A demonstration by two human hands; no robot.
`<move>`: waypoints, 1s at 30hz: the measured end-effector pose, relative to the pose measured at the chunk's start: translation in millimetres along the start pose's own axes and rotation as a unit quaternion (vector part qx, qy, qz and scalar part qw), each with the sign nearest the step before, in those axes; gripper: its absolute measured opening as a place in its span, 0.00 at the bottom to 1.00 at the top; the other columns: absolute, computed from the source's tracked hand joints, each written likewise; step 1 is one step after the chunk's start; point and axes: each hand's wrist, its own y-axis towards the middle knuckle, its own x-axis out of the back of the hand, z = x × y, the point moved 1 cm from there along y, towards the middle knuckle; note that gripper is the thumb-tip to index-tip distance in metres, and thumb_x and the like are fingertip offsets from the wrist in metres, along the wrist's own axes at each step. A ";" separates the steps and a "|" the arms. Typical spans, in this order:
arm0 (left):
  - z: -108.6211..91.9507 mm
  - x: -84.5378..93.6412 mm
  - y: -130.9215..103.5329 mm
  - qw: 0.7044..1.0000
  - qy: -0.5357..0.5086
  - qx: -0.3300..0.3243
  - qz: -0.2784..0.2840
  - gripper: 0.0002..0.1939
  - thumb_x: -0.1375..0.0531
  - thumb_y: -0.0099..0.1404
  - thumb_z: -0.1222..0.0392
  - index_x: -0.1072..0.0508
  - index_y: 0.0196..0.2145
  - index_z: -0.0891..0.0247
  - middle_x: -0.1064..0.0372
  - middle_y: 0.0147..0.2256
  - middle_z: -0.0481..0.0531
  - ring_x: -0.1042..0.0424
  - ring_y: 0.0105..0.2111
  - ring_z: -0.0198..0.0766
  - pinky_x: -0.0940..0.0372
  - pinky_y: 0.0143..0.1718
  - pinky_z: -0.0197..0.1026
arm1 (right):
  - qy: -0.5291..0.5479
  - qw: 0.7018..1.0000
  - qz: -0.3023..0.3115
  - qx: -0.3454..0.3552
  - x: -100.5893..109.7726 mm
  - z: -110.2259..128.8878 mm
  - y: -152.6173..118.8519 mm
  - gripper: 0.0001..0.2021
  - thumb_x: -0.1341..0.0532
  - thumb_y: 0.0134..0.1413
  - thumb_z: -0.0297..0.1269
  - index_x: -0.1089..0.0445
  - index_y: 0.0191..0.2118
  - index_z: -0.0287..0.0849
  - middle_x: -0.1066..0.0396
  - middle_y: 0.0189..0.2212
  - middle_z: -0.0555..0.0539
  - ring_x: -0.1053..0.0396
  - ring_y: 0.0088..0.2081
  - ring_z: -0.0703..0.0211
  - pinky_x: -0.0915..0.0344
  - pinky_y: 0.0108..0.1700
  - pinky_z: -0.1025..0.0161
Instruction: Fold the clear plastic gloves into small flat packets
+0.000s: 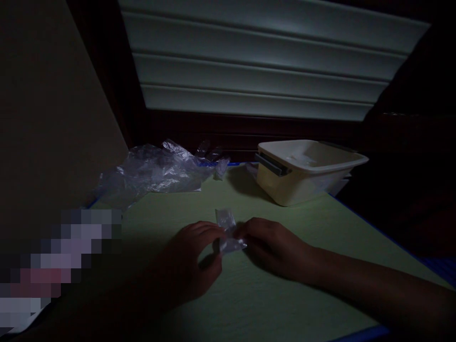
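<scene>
A small clear plastic bag (226, 219) lies at the middle of the table, between my two hands. My left hand (199, 256) curves around its left side, with the fingertips on the bag and the thumb at its lower edge. From the right, my right hand (272, 242) pinches the same bag with bent fingers. The near part of the bag is folded and shiny. Dim light hides what, if anything, is inside it.
On the pale green table (292, 308), crumpled clear plastic bags (156, 168) are heaped at the back left. A cream plastic bin (295, 183) with dark handles stands at the back right, with some clear plastic in it. Behind is a slatted panel (249, 66).
</scene>
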 end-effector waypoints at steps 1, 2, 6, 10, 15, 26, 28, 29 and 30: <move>1.4 0.2 0.0 1.000 -0.012 0.022 0.010 0.17 0.47 0.56 0.68 0.29 0.43 0.65 0.26 0.42 0.57 0.27 0.43 0.42 0.30 0.46 0.46 | 0.024 0.999 -0.007 -0.023 0.3 0.4 0.5 0.09 0.46 0.58 0.24 0.29 0.39 0.37 0.24 0.33 0.41 0.27 0.33 0.58 0.33 0.35 0.64; 3.0 0.2 -0.1 0.999 -0.020 0.044 0.020 0.17 0.46 0.55 0.68 0.29 0.43 0.64 0.26 0.42 0.56 0.27 0.43 0.42 0.30 0.46 0.46 | 0.033 0.999 -0.011 -0.036 0.6 0.6 1.0 0.10 0.47 0.59 0.25 0.29 0.39 0.37 0.24 0.33 0.42 0.27 0.33 0.59 0.32 0.35 0.64; 10.3 -2.2 0.3 0.996 -0.026 0.076 0.030 0.16 0.45 0.57 0.67 0.28 0.43 0.62 0.26 0.40 0.54 0.26 0.41 0.41 0.31 0.45 0.44 | 0.061 0.996 -0.019 -0.068 -0.3 -1.4 2.9 0.09 0.48 0.61 0.27 0.29 0.37 0.38 0.24 0.32 0.44 0.27 0.32 0.60 0.32 0.35 0.64; 15.8 -3.9 3.8 0.997 -0.028 0.060 0.027 0.10 0.45 0.61 0.68 0.26 0.38 0.61 0.25 0.36 0.51 0.26 0.38 0.39 0.31 0.42 0.40 | 0.076 0.994 -0.016 -0.074 -3.8 -2.3 0.8 0.10 0.46 0.54 0.25 0.29 0.40 0.38 0.24 0.34 0.44 0.27 0.34 0.57 0.31 0.37 0.62; 16.7 -2.2 6.7 0.998 -0.029 0.047 0.028 0.09 0.45 0.61 0.70 0.26 0.34 0.61 0.24 0.35 0.49 0.25 0.38 0.39 0.32 0.42 0.40 | 0.029 0.999 0.004 -0.025 -6.0 1.2 -2.5 0.15 0.39 0.52 0.28 0.30 0.48 0.36 0.25 0.40 0.39 0.29 0.41 0.51 0.33 0.44 0.55; 15.0 -4.5 2.0 0.998 -0.022 0.049 0.021 0.08 0.39 0.58 0.70 0.26 0.36 0.62 0.24 0.35 0.50 0.26 0.36 0.39 0.31 0.39 0.40 | 0.027 0.999 0.021 -0.025 1.2 5.3 3.9 0.11 0.46 0.64 0.32 0.26 0.40 0.39 0.24 0.33 0.42 0.29 0.34 0.57 0.35 0.38 0.61; 13.9 -3.8 2.5 0.998 -0.025 0.054 0.025 0.08 0.39 0.58 0.70 0.26 0.35 0.61 0.25 0.34 0.49 0.26 0.36 0.39 0.32 0.39 0.40 | 0.030 0.999 0.019 -0.033 1.3 6.6 3.3 0.11 0.46 0.64 0.32 0.26 0.39 0.38 0.25 0.32 0.42 0.29 0.33 0.58 0.35 0.37 0.62; 13.3 -3.6 2.9 0.998 -0.027 0.058 0.028 0.07 0.39 0.58 0.71 0.26 0.34 0.61 0.25 0.33 0.49 0.26 0.35 0.39 0.32 0.38 0.40 | 0.035 0.999 0.018 -0.038 1.2 7.3 3.0 0.11 0.46 0.64 0.33 0.26 0.38 0.39 0.25 0.32 0.43 0.29 0.33 0.58 0.35 0.37 0.62; 12.7 -3.4 3.3 0.997 -0.029 0.063 0.032 0.07 0.40 0.58 0.71 0.26 0.33 0.61 0.25 0.33 0.49 0.26 0.35 0.38 0.32 0.38 0.39 | 0.042 0.998 0.017 -0.042 1.1 8.0 2.7 0.11 0.46 0.64 0.33 0.26 0.38 0.39 0.25 0.32 0.43 0.29 0.33 0.58 0.35 0.37 0.62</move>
